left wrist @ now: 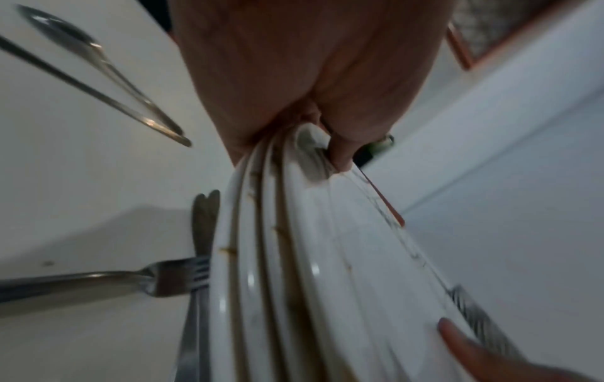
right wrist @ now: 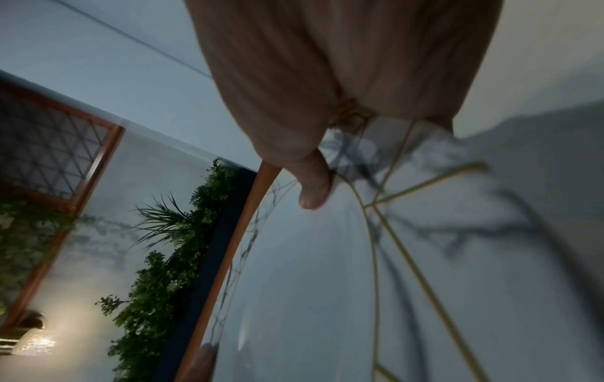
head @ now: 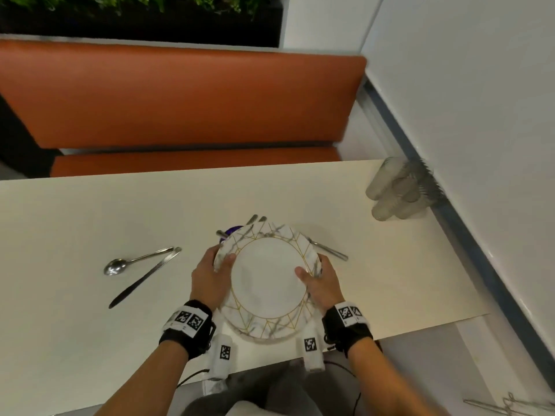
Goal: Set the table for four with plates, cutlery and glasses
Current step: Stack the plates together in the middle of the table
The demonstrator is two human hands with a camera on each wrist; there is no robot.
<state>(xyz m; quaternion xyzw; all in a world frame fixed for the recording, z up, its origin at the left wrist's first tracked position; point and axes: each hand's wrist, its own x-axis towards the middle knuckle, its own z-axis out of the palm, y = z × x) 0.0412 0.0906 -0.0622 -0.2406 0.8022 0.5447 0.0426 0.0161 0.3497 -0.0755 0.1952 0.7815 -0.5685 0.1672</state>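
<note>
A stack of white marbled plates with gold lines (head: pixel 267 280) hangs over the near middle of the cream table (head: pixel 90 211), raised above cutlery. My left hand (head: pixel 213 274) grips the stack's left rim, thumb on top. My right hand (head: pixel 318 280) grips the right rim, thumb on the top plate. In the left wrist view the stack of plates (left wrist: pixel 294 271) shows several rims edge-on, with my left hand (left wrist: pixel 314 134) clamped on them. In the right wrist view my right hand's thumb (right wrist: pixel 314 186) presses the top plate (right wrist: pixel 326 284). A spoon (head: pixel 132 261) and a knife (head: pixel 144 277) lie to the left.
More cutlery (head: pixel 329 250) pokes out from under the plates, among it a fork (left wrist: pixel 147 280). Several upturned glasses (head: pixel 393 190) stand at the table's far right by the white wall (head: pixel 480 115). An orange bench (head: pixel 180 100) runs along the far side.
</note>
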